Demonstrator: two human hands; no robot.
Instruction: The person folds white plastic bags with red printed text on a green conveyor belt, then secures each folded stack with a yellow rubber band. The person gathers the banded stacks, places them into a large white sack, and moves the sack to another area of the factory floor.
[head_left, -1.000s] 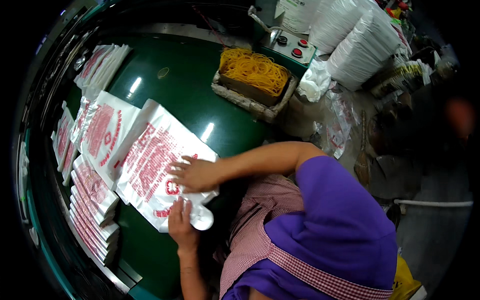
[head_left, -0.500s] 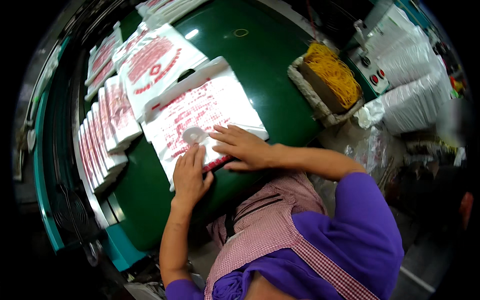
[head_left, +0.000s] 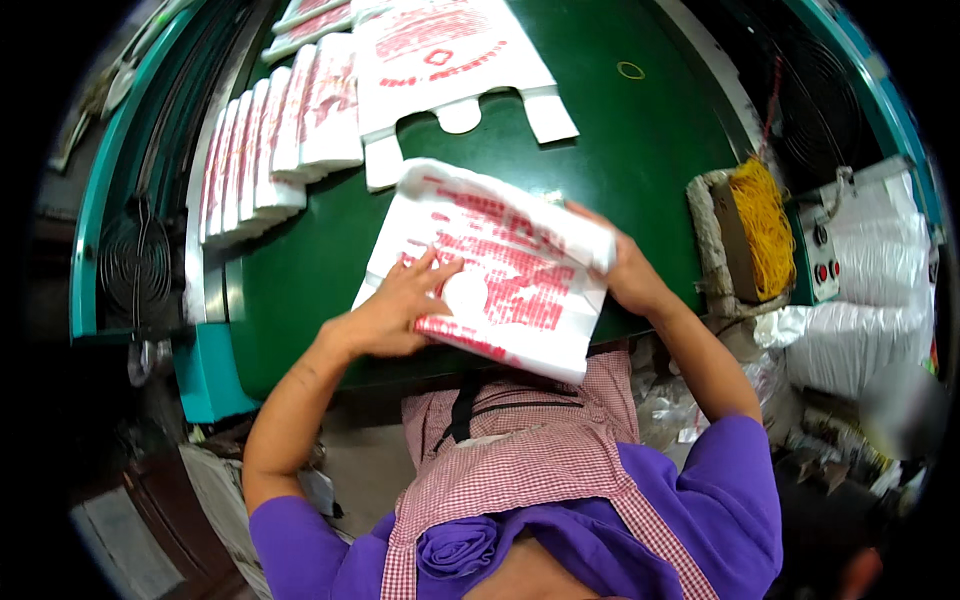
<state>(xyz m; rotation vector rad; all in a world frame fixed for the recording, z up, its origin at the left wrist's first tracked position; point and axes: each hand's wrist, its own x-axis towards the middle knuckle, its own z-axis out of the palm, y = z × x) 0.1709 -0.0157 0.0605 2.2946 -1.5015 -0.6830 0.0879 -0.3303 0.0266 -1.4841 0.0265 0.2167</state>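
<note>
A white plastic bag bundle with red print (head_left: 520, 265) is partly folded and lies askew at the near edge of the green tabletop. My left hand (head_left: 400, 308) rests on its left part with fingers spread. A pale round tab (head_left: 465, 293) shows just beside those fingertips. At the bundle's far right corner, my right hand (head_left: 630, 268) grips the edge, its fingers partly hidden behind the plastic. Beyond it lies a flat stack of printed white bags (head_left: 450, 65) with cut-out handles facing me.
Several folded bag bundles (head_left: 270, 150) stand in a row at the left. A box of yellow rubber bands (head_left: 762, 230) sits at the right edge, and one loose rubber band (head_left: 630, 70) lies farther back. Beside the box is a control panel (head_left: 822, 255) near wrapped white plastic stacks (head_left: 865, 330).
My right hand has moved from the middle of the bundle to its far right corner, now lifting that side. The bundle has turned and come away from the flat stack. My view has shifted.
</note>
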